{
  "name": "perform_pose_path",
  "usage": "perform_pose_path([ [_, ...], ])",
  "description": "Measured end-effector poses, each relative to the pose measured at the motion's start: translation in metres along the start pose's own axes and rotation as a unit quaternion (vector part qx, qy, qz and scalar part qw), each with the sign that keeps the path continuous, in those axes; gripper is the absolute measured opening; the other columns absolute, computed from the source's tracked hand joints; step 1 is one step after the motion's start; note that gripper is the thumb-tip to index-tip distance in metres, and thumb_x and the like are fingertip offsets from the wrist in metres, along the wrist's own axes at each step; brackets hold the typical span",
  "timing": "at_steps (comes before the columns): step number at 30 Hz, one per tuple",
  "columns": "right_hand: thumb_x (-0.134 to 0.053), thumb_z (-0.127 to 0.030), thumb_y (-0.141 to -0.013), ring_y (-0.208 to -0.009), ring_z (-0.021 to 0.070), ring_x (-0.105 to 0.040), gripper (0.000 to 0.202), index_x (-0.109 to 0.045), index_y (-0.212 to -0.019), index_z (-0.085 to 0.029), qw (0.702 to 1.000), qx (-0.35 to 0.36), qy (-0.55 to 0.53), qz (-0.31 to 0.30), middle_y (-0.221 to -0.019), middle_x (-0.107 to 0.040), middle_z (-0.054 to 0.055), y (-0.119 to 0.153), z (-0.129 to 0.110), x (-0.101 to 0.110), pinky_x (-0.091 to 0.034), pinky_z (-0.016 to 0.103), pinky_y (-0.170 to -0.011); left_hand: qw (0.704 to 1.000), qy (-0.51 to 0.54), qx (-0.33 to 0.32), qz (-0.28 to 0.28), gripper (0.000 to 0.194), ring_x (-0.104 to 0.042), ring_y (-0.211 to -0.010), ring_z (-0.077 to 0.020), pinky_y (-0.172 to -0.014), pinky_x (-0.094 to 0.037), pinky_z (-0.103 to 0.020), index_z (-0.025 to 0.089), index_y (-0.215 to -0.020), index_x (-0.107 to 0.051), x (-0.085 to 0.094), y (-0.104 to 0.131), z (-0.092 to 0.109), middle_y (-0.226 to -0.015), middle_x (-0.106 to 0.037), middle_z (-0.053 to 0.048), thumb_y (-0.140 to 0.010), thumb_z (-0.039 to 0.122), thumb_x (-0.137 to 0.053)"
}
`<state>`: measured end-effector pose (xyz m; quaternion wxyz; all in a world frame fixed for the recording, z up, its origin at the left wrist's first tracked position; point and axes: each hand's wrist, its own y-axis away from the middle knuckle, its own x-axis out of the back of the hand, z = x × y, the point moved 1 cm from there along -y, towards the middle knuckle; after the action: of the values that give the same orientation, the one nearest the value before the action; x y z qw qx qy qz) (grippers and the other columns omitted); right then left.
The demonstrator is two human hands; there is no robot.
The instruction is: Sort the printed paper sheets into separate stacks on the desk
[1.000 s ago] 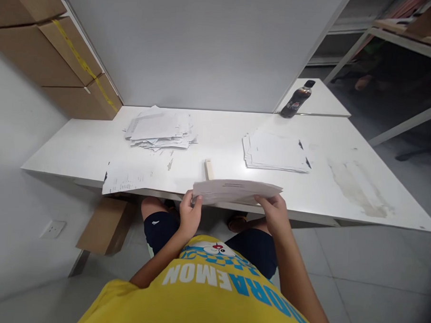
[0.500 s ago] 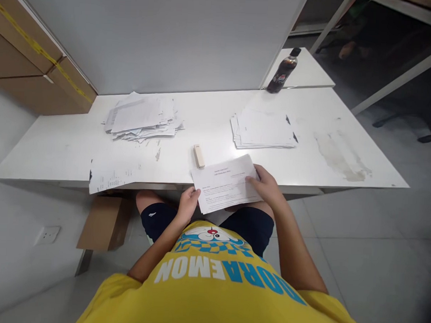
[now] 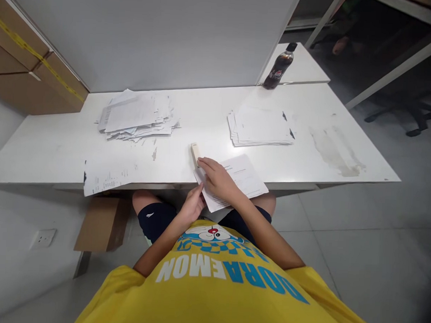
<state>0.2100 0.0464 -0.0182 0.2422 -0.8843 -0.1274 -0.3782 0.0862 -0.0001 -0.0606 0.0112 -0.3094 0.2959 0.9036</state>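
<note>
Printed paper sheets (image 3: 248,175) lie tilted at the table's front edge and reach out over my lap. At their lower left edge, my left hand (image 3: 192,205) is closed on them, thumb on top. My right hand (image 3: 218,179) lies across the left part of the sheets, its fingers stretched out and covering some of the print. Just beyond its fingertips is a small cream stapler (image 3: 194,153), its near end close to or under the fingers; whether they touch, I cannot tell.
A thick, uneven paper stack (image 3: 137,115) sits at the left, and a neater paper pile (image 3: 261,128) at the right. One loose sheet (image 3: 100,178) overhangs the front edge. A cola bottle (image 3: 279,66) stands at the back; cardboard boxes (image 3: 58,85) are at far left.
My right hand has let go of the sheets' right edge and moved left across them toward the stapler. My left hand still holds the left edge. The view has shifted slightly.
</note>
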Motion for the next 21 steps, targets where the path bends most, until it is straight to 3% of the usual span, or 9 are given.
perform_pose_path([
  [3, -0.039, 0.0, -0.076, -0.133, 0.025, -0.046, 0.062, -0.053, -0.136, -0.014, 1.0, -0.017, -0.01, 0.002, -0.141, -0.054, 0.014, -0.001, 0.004, -0.004, -0.04, 0.048, -0.111, 0.999, 0.035, 0.019, -0.012, 0.038, -0.07, -0.081, -0.018, -0.078, -0.056, -0.029, 0.014, -0.094, -0.069, 0.0, 0.0, -0.002, -0.089, -0.074, -0.007, -0.07, 0.039, -0.083],
  [6, -0.038, 0.001, -0.075, -0.131, 0.0247, -0.048, 0.061, -0.056, -0.132, -0.014, 0.999, -0.029, -0.021, 0.001, -0.14, -0.055, 0.014, -0.001, 0.007, -0.002, -0.041, 0.046, -0.11, 0.998, 0.051, 0.027, 0.019, 0.028, -0.069, -0.08, -0.0167, -0.08, -0.056, -0.029, 0.015, -0.092, -0.068, -0.001, -0.003, -0.004, -0.086, -0.073, -0.005, -0.074, 0.033, -0.08],
  [15, -0.04, 0.0, -0.075, -0.123, 0.0267, -0.052, 0.056, -0.062, -0.125, -0.016, 0.999, -0.05, -0.012, 0.003, -0.136, -0.06, 0.012, -0.005, 0.003, -0.001, -0.045, 0.047, -0.103, 0.995, 0.066, -0.002, 0.081, 0.034, -0.07, -0.089, -0.0199, -0.081, -0.054, -0.028, 0.017, -0.088, -0.065, -0.012, -0.01, -0.009, -0.086, -0.074, -0.004, -0.074, 0.045, -0.079],
  [18, -0.043, -0.001, -0.074, -0.12, 0.0279, -0.053, 0.054, -0.064, -0.122, -0.016, 0.999, -0.049, 0.011, 0.002, -0.134, -0.061, 0.011, -0.005, 0.003, -0.003, -0.046, 0.046, -0.099, 0.997, 0.034, -0.021, 0.069, 0.032, -0.068, -0.086, -0.0197, -0.077, -0.052, -0.028, 0.018, -0.082, -0.063, -0.014, -0.006, -0.01, -0.08, -0.071, -0.003, -0.072, 0.044, -0.078],
  [21, -0.042, 0.002, -0.072, -0.118, 0.0274, -0.052, 0.056, -0.064, -0.119, -0.019, 0.999, -0.045, 0.021, 0.006, -0.133, -0.062, 0.01, -0.005, 0.004, -0.008, -0.045, 0.045, -0.096, 0.998, -0.007, -0.046, 0.043, 0.029, -0.067, -0.083, -0.019, -0.075, -0.05, -0.026, 0.017, -0.078, -0.06, -0.014, -0.002, -0.01, -0.074, -0.068, -0.001, -0.064, 0.032, -0.081],
])
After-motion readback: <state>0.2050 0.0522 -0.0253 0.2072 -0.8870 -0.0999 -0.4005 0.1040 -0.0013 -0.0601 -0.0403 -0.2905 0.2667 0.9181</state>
